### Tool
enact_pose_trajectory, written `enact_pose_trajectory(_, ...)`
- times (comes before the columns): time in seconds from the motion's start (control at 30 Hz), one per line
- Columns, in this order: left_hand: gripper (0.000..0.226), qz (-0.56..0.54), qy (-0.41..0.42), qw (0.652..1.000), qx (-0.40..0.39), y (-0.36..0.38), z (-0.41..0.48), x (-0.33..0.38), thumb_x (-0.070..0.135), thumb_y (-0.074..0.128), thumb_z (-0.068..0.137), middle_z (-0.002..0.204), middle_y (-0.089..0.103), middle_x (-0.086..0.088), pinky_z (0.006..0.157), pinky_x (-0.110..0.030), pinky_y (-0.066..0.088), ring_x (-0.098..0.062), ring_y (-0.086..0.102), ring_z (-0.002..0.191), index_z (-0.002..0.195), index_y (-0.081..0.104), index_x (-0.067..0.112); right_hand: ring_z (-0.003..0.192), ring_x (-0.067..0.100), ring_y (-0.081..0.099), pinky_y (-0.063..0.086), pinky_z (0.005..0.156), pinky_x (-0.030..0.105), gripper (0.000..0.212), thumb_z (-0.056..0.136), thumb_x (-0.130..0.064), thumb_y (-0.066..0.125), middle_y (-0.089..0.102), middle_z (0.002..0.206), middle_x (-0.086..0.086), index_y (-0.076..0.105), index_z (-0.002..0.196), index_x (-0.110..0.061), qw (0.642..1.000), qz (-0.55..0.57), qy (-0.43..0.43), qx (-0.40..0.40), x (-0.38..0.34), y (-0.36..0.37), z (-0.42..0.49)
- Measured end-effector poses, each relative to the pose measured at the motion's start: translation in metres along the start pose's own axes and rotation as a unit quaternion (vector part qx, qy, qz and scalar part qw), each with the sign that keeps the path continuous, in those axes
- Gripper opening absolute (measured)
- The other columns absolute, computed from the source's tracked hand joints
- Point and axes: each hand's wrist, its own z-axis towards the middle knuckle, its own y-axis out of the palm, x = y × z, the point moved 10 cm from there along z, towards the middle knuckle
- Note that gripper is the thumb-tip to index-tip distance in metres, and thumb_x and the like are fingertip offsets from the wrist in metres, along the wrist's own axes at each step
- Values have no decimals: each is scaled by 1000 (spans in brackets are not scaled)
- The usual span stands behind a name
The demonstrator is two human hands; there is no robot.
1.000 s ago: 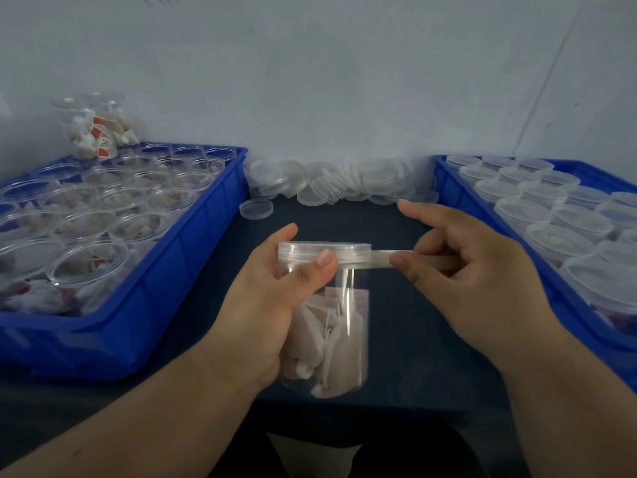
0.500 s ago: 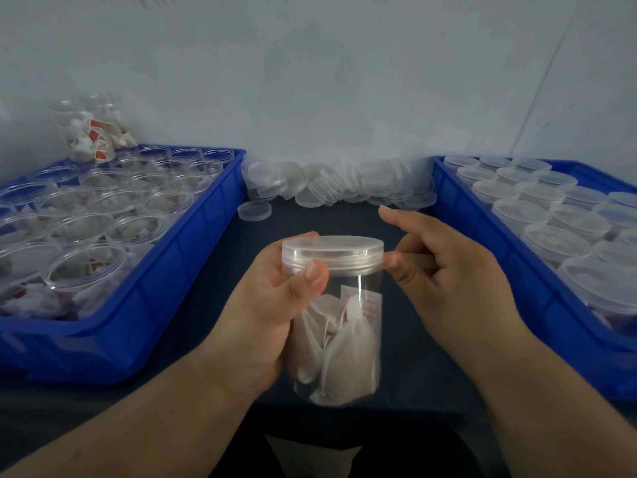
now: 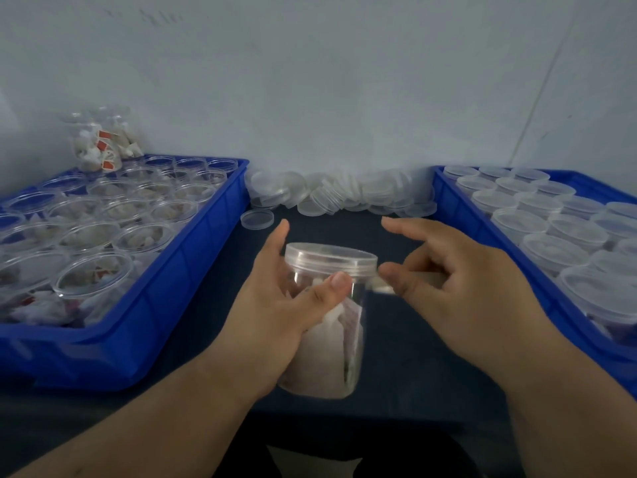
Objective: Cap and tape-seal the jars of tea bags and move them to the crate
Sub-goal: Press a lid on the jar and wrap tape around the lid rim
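A: Capped jar between the open-jar crate and the capped-jar crate, gripped by left hand, thumb across the front. Risk?
B: Creased or off-seam tape, if pulled slack by the pinching right hand.
A: Hard to make out?
B: Tape itself: blurred, nearly invisible. Far side of jar hidden.
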Motion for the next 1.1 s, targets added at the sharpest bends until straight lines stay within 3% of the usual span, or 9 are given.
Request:
enact_pose_trajectory(0.07, 140, -39, -42, 998, 5, -1, 0, -8, 82, 85, 29, 106, 69, 36, 75, -16, 54, 13, 66, 101, 153, 28, 50, 74, -3, 64, 43, 64, 4, 43, 73, -69, 50, 69, 77, -19, 50, 115, -62, 996, 69, 32, -45, 15, 4, 1)
enact_pose_trajectory(0.13, 133, -63, -71, 995, 0, 2, -1, -16, 73, 84, 36, 100, 71, 32, 76, -21, 52, 9, 69, 95, 154, 28, 49, 71, 0, 65, 43, 64, 4, 41, 73, -64, 53, 69, 73, -15, 53, 113, -60, 992, 104, 37, -55, 21, 6, 2)
enact_pose_trajectory(0.3, 122, -119, -118, 986, 9, 6, -2, -26, 61, 87, 40, 118, 72, 10, 72, -30, 59, -4, 75, 92, 151, 40, 41, 70, 3, 63, 45, 65, 6, 43, 76, -61, 55, 67, 80, -16, 56, 119, -53, 994, 101, -4, 34, 23, -10, 3)
enact_pose_trajectory(0.47, 108, -141, -88, 986, 13, 7, -4, -19, 56, 93, 44, 102, 76, 17, 73, -31, 60, -4, 75, 92, 141, 50, 37, 78, 5, 61, 47, 70, 10, 52, 78, -62, 53, 63, 86, -17, 46, 130, -54, 996, 66, -15, 53, 24, -2, 3)
enact_pose_trajectory(0.57, 77, -176, -93, 980, -19, 14, -7, -20, 50, 88, 48, 98, 79, 4, 64, -30, 61, -15, 77, 87, 119, 68, 32, 80, 3, 59, 45, 72, 7, 49, 81, -61, 51, 61, 88, -17, 45, 129, -53, 994, 71, -25, 74, 21, 5, 2)
enact_pose_trajectory(0.63, 56, -178, -84, 978, -60, 20, -7, -16, 49, 92, 55, 97, 77, -8, 67, -37, 62, -24, 77, 85, 103, 77, 24, 81, 4, 58, 44, 72, 6, 49, 84, -60, 47, 60, 85, -14, 44, 131, -48, 994, 65, -30, 86, 18, 7, 2)
enact_pose_trajectory(0.8, 63, -174, -63, 976, -115, 23, -6, -8, 60, 89, 61, 105, 75, -15, 76, -41, 61, -31, 75, 92, 108, 78, 19, 80, 3, 54, 41, 69, 8, 61, 85, -65, 33, 56, 77, -14, 48, 138, -39, 997, 17, -22, 66, 14, 16, 6)
enact_pose_trajectory(0.93, 38, -171, -80, 969, -161, 30, -8, -13, 53, 75, 81, 109, 77, -9, 79, -37, 61, -26, 75, 98, 106, 79, 25, 73, 5, 53, 37, 71, 12, 60, 90, -57, 36, 55, 74, -13, 54, 138, -26, 995, -34, -31, 87, 11, 13, 3)
enact_pose_trajectory(1.1, 51, -142, -106, 971, -157, 28, -6, -16, 54, 86, 67, 113, 71, -24, 78, -44, 62, -35, 74, 98, 104, 78, 20, 70, 9, 52, 43, 76, 32, 48, 94, -47, 49, 54, 74, -13, 63, 129, -16, 985, -99, -71, 122, -2, 8, -7)
